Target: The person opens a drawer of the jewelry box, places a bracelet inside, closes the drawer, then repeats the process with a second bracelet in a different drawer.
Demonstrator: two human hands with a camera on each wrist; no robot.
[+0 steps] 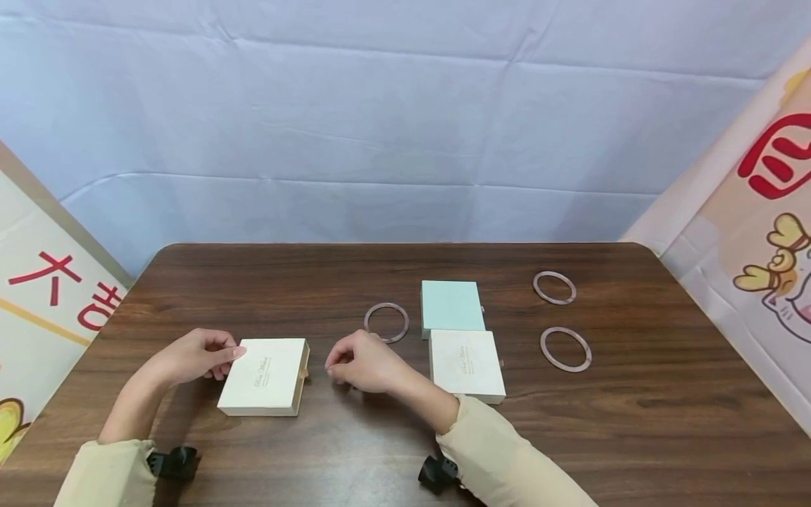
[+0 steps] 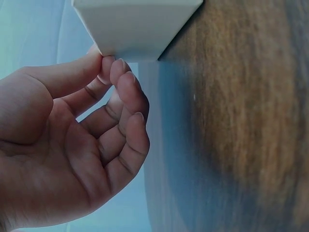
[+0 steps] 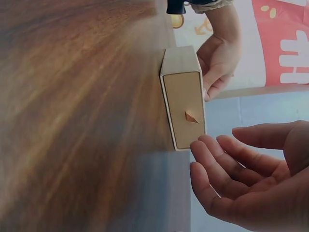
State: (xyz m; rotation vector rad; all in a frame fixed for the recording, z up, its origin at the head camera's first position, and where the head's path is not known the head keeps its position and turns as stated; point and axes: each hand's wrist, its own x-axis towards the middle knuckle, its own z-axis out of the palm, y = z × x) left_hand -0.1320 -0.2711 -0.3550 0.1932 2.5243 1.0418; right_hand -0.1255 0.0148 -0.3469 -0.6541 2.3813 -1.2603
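My left hand (image 1: 196, 355) grips a cream jewelry box (image 1: 265, 375) at its left edge. The thumb lies on the lid and the fingertips bend against the side, as the left wrist view shows at the box's end (image 2: 137, 31). Thin lettering marks the lid. A small ribbon tab (image 3: 191, 117) sticks out of the drawer front, facing my right hand (image 1: 366, 362). That right hand is held just right of the box, apart from the tab, its fingers loosely bent with nothing between them. Behind it on the table lies a pale bangle (image 1: 405, 320).
A mint box (image 1: 452, 305) stands behind a second cream box (image 1: 467, 362), right of centre, close by my right forearm. Further right on the wooden table (image 1: 665, 394) lie two more bangles, a far one (image 1: 573, 291) and a nearer one (image 1: 587, 357).
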